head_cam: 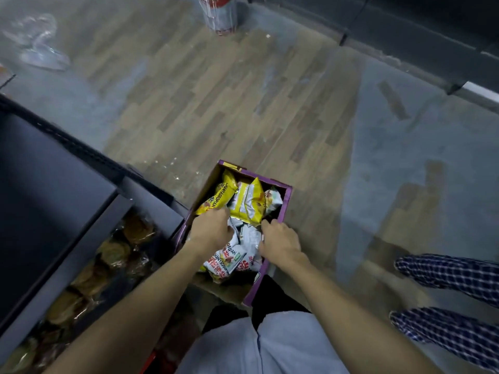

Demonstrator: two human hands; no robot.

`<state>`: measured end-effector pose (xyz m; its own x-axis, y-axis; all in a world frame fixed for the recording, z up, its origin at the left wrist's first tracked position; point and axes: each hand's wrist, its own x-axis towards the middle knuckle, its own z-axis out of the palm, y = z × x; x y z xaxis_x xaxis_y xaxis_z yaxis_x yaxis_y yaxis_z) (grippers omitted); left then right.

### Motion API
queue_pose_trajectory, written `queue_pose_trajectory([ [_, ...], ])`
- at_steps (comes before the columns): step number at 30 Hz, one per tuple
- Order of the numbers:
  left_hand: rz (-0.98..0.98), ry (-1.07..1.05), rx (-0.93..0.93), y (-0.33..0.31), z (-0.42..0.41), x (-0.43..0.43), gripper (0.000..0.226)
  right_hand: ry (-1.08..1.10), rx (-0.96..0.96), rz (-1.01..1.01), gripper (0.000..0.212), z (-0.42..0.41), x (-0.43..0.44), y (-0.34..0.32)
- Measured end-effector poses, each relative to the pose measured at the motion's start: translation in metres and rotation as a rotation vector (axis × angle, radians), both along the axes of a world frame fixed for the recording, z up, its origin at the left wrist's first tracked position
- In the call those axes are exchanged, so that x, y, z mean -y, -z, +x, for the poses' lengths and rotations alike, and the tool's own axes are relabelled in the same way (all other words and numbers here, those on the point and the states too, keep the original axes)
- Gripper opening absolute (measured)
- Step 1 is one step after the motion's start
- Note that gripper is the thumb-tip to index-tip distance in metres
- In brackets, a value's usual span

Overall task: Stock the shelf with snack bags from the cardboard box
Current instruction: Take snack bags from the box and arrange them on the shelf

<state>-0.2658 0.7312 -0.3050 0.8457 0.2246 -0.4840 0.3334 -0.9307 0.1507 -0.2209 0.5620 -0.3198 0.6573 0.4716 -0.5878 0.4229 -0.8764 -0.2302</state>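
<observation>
A purple-edged cardboard box (286,201) stands open on the floor in front of me, holding several yellow snack bags (247,202) and white snack bags (229,259). My left hand (212,229) reaches into the box at its left side, fingers curled down onto the bags by a yellow one. My right hand (280,242) is in the box too, fingers curled over the white bags in the middle. What each hand holds is hidden under the fingers. The dark shelf (54,190) runs along my left.
The lower shelf level holds brown packaged cookies (116,252). A person's legs in checked trousers (445,273) stand at the right. A red-and-white cylinder (220,14) stands on the wooden floor ahead, and crumpled clear plastic (37,41) lies at far left. A dark shelf base (405,36) lines the upper right.
</observation>
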Motion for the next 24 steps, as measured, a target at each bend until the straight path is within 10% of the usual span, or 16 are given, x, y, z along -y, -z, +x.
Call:
queue_pose_trajectory([
  [15, -0.052, -0.209, 0.026, 0.101, 0.017, -0.045, 0.054, 0.221, -0.072, 0.116, 0.102, 0.013, -0.049, 0.119],
  [24, -0.054, -0.127, -0.03, 0.141, 0.016, -0.052, 0.076, 0.143, 0.001, 0.1, 0.09, 0.008, -0.071, 0.144],
])
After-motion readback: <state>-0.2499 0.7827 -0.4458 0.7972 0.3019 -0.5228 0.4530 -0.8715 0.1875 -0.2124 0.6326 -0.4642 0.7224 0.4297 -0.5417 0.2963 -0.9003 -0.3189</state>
